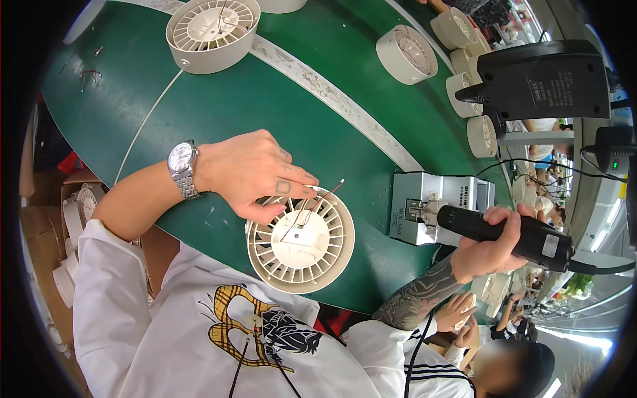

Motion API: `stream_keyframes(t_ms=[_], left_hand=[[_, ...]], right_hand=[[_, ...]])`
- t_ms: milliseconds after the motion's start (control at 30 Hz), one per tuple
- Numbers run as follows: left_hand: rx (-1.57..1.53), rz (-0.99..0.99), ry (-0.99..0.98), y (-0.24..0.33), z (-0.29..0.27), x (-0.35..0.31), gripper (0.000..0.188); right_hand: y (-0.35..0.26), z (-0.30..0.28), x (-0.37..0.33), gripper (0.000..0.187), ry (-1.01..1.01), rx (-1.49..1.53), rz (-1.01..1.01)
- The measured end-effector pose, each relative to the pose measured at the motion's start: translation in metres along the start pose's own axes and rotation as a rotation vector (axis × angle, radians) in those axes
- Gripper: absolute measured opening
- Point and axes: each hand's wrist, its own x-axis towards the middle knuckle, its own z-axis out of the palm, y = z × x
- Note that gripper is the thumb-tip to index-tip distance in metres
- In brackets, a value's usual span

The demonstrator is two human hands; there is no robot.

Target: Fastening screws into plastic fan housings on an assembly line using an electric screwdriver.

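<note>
My right hand (490, 244) is wrapped round a black electric screwdriver (474, 225), its tip pointing left at the front of a box-shaped screw feeder (410, 225). Close to my body lies a round cream fan housing (292, 278) with radial slats, its open face up. Thin red and dark wires (318, 204) rise from its hub, with a small white connector on the end. My left hand (255, 174), with a metal watch on the wrist, reaches over the housing's far rim. Its thumb and fingers bend down onto the rim and slats; the fingertips are partly hidden.
Another cream fan housing (212, 63) stands at the far left, and one (411, 60) sits beyond the pale strip on the green table (212, 119). Several more line the right. A black power box (544, 79) hangs above the feeder. A co-worker's hands (458, 312) are at lower right.
</note>
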Motion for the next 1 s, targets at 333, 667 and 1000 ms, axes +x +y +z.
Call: stream_keyframes(t_ms=[333, 667, 1000], left_hand=[[0.004, -0.008, -0.012, 0.003, -0.001, 0.002, 0.034], [0.010, -0.014, -0.020, 0.002, -0.001, 0.000, 0.034], [0.002, -0.011, -0.015, 0.002, 0.001, 0.000, 0.034]], right_hand=[[0.001, 0.008, -0.010, 0.042, -0.044, -0.087, 0.014], [-0.005, -0.004, -0.003, 0.040, -0.054, 0.123, 0.096], [-0.013, 0.003, -0.004, 0.048, -0.004, 0.122, 0.023]])
